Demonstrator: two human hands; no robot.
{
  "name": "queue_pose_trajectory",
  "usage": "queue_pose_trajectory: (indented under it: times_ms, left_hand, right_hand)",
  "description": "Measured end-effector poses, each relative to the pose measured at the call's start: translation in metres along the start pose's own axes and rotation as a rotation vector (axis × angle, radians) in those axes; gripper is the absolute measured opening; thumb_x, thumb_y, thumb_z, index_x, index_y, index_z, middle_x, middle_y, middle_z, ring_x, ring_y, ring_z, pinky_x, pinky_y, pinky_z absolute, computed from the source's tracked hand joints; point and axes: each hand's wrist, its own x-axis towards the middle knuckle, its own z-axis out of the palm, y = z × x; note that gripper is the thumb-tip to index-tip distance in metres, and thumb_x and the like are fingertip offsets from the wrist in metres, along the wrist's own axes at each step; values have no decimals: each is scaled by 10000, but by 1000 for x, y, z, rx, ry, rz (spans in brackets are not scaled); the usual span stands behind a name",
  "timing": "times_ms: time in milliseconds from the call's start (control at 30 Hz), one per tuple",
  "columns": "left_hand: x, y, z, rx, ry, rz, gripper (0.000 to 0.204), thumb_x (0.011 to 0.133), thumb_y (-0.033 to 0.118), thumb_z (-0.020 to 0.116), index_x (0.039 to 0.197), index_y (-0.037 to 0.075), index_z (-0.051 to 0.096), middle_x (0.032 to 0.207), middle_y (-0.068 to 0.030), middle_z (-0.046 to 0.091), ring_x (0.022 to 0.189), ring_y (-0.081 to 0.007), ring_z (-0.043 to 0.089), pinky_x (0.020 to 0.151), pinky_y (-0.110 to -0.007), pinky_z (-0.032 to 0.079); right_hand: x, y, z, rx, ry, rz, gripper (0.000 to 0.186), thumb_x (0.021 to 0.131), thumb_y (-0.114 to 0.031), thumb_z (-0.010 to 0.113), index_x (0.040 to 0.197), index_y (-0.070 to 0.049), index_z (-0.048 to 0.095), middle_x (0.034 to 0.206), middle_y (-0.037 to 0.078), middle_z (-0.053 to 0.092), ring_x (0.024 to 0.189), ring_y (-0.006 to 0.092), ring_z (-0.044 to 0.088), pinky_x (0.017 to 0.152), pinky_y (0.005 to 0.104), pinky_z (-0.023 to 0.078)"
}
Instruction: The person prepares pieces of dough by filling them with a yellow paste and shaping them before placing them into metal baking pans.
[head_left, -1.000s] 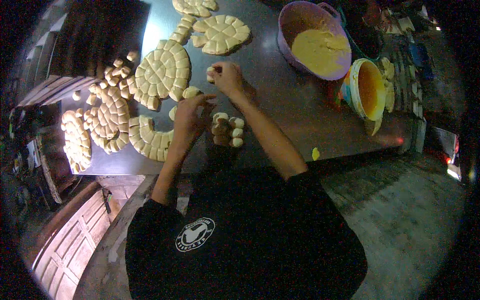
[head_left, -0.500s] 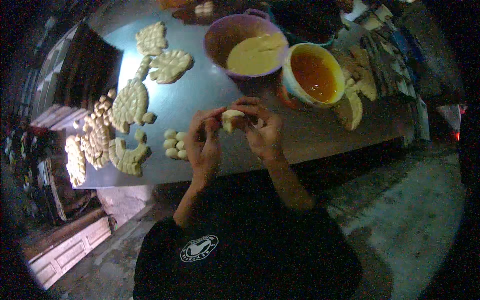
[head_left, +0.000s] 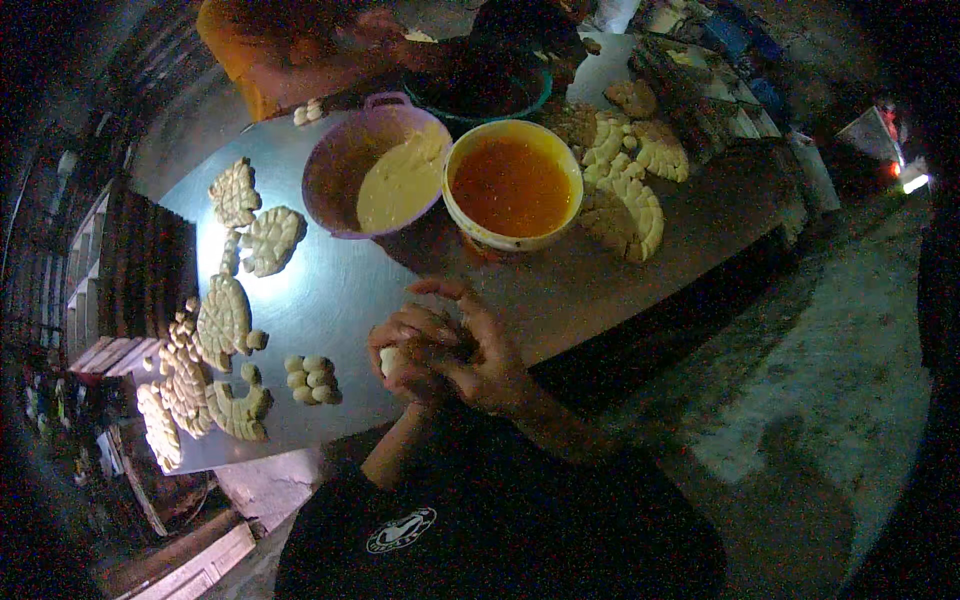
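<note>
My hands meet over the table's near edge, round a pale dough piece (head_left: 389, 362) that is mostly hidden. My left hand (head_left: 418, 385) is curled beneath it; my right hand (head_left: 475, 355) lies over it with fingers bent, one finger raised. To their left are several small dough balls (head_left: 309, 380) in a cluster and several cut dough rounds (head_left: 223, 317) on the metal table (head_left: 345, 285). Beyond my hands stand a purple tub (head_left: 322, 190) of pale batter and a white-rimmed bucket (head_left: 512, 188) of orange liquid.
Another person in orange (head_left: 230, 45) works across the table, by a teal-rimmed tub (head_left: 540, 100). More cut dough (head_left: 643, 212) lies at the right. Dark stacked trays (head_left: 135, 270) stand at the left; a concrete floor (head_left: 800, 390) runs along the right.
My hands have come together round the dough piece and moved lower in the picture, toward me. The view has swung, bringing the person in orange and more of the far table into sight.
</note>
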Motion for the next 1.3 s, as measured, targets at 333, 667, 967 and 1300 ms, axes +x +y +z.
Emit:
queue_pose_trajectory:
  times_ms: [333,667,967,1300]
  left_hand:
    - [86,3,-26,200,4,-281,471,930,242,593,1302,-17,462,1113,-126,617,1046,-207,589,942,-336,445]
    - [119,-17,-127,415,-41,-730,217,942,211,580,845,20,610,791,-22,625,752,-91,537,716,-250,422]
    - [138,-17,-136,62,79,-727,170,962,188,535,990,29,585,867,-18,590,786,-98,540,756,-243,423]
    - [151,28,-75,19,2,-512,270,979,207,501,1165,18,553,1046,-58,588,976,-139,556,898,-288,441]
  right_hand:
    - [210,20,-102,-331,-42,-137,286,878,-125,651,1132,-11,582,1083,91,633,995,165,611,857,291,500]
    - [396,106,-250,-1343,-204,550,915,865,-758,130,1416,-73,385,1100,108,629,973,258,593,871,386,460]
    - [398,102,-251,-1009,-135,775,898,845,-777,189,1341,-90,488,1113,97,563,983,160,489,894,331,384]
    - [308,26,-148,65,-121,458,488,967,-385,477,1248,13,504,1085,113,611,981,194,593,878,327,468]
